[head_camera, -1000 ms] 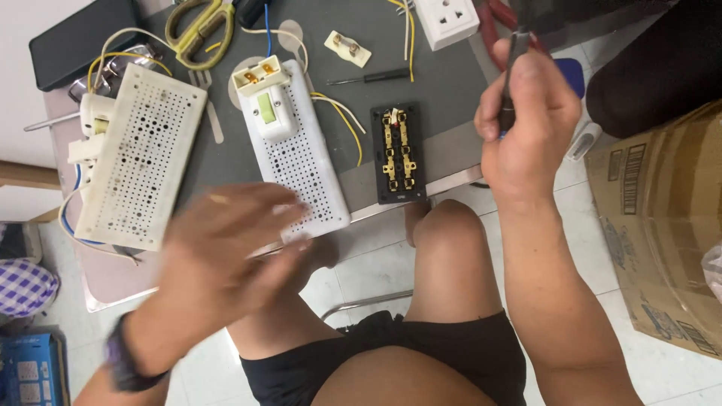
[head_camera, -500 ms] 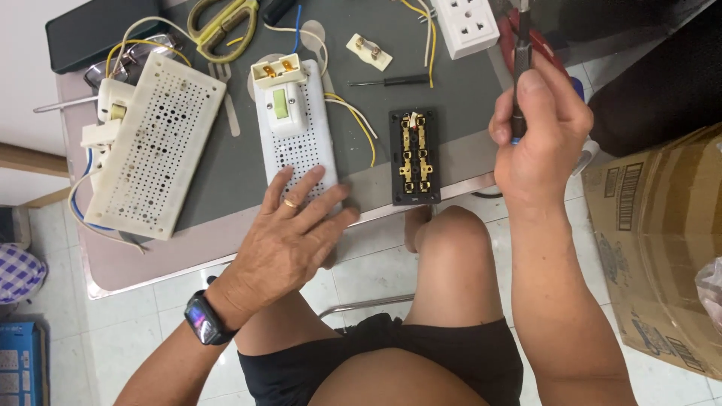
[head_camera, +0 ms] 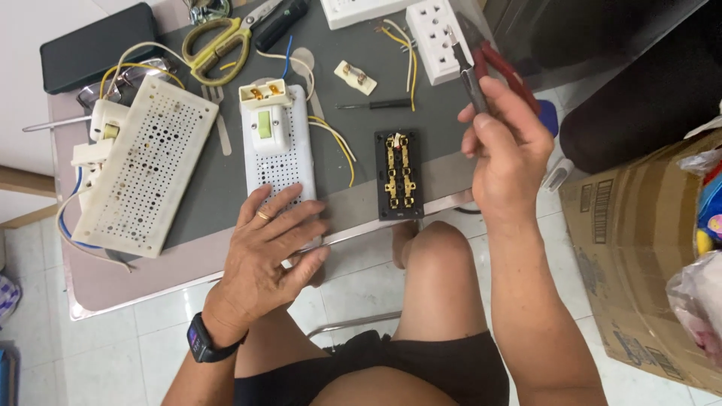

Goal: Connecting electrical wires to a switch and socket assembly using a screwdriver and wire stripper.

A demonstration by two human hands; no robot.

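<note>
Left hand [head_camera: 267, 252] lies flat, fingers spread, on the near end of the white perforated board [head_camera: 278, 146] at the bench [head_camera: 188, 259] edge. Right hand [head_camera: 508, 154], grip closed around red-handled pliers [head_camera: 481, 64], is raised right of the black socket plate [head_camera: 398, 174].

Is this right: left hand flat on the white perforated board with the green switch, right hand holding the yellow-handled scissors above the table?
Not quite. The right hand holds red-handled pliers, not the scissors; the yellow-handled scissors lie untouched at the table's far edge. The left hand does rest flat on the white perforated board with the green switch. The head view shows it.
</note>
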